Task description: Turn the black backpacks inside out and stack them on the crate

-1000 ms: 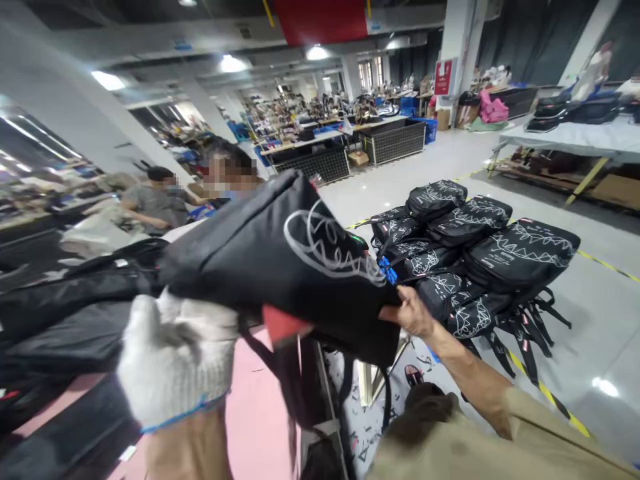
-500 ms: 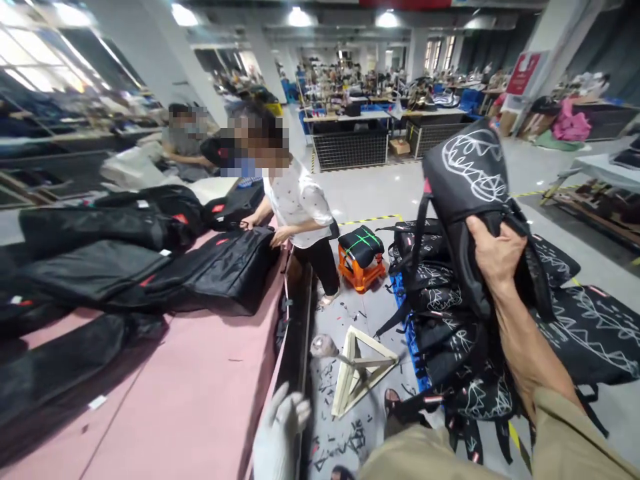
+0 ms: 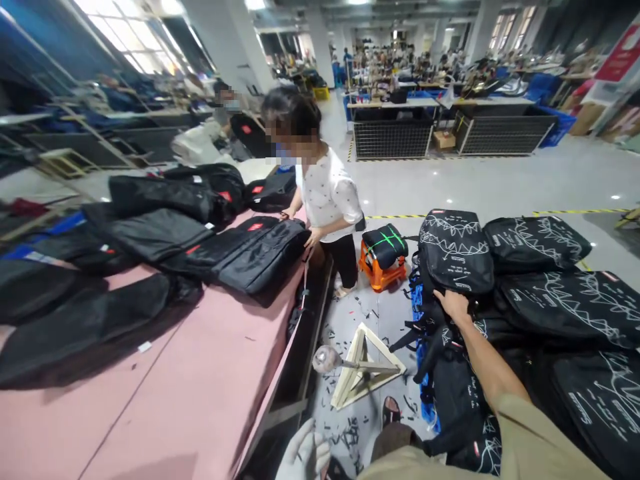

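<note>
A black backpack (image 3: 455, 250) with white scribbled print lies face up on the pile at my right. My right hand (image 3: 454, 307) is at its near edge, fingers closed on the fabric there and partly hidden. My left hand (image 3: 304, 455), in a white glove, hangs low beside the pink table (image 3: 215, 347). Its fingers are loosely bent and apart, and no object shows in them. Other printed black backpacks (image 3: 575, 303) lie around the one under my right hand. Blue plastic (image 3: 425, 393) shows along the pile's left side.
Plain black bags (image 3: 250, 257) lie across the pink table, where a co-worker (image 3: 327, 190) in a white top handles one. An orange stool (image 3: 383, 273) with a black pad and a triangular wooden stand (image 3: 367, 367) with a pole occupy the aisle. Black scraps litter the floor.
My right hand has lowered the backpack from mid-air onto the pile, away from me. The view has swung to the right-hand pile. My left hand has shifted slightly right and lower.
</note>
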The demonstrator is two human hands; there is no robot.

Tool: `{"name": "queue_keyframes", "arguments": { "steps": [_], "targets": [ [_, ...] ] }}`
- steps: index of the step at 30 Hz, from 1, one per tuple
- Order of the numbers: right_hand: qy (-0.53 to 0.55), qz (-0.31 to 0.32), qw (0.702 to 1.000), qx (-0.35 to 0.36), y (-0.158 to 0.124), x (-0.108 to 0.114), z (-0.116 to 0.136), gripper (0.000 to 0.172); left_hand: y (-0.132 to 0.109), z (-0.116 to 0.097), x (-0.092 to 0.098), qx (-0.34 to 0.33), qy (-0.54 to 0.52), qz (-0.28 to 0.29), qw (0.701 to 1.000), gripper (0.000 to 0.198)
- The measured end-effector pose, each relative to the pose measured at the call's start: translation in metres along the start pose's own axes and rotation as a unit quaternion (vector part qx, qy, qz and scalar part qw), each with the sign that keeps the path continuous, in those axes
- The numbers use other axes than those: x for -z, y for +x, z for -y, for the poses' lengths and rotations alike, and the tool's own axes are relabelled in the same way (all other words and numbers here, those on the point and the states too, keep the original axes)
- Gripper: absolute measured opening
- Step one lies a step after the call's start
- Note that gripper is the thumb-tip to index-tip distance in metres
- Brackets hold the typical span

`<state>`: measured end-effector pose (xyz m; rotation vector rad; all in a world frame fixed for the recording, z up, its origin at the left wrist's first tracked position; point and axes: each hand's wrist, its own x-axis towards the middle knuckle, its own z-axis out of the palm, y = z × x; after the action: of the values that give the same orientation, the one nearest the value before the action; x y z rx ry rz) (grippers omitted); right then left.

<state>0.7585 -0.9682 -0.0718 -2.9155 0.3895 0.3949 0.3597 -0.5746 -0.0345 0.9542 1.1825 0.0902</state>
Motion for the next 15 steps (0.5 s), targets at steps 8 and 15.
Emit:
{"name": "queue_keyframes", "arguments": {
  "steps": [8,15],
  "targets": [
    [-0.035,-0.015,0.999,-0.031,0.025,0.011,-0.041,0.065,-0.01,-0.001,-0.001,0.002,-0.004,-0.054,0.999,0.064],
    [-0.054,-0.038,0.992,-0.103,0.06,0.046,-0.063,0.061,-0.007,0.015,0.019,0.036,-0.077,-0.052,0.995,0.064]
  ]
}}
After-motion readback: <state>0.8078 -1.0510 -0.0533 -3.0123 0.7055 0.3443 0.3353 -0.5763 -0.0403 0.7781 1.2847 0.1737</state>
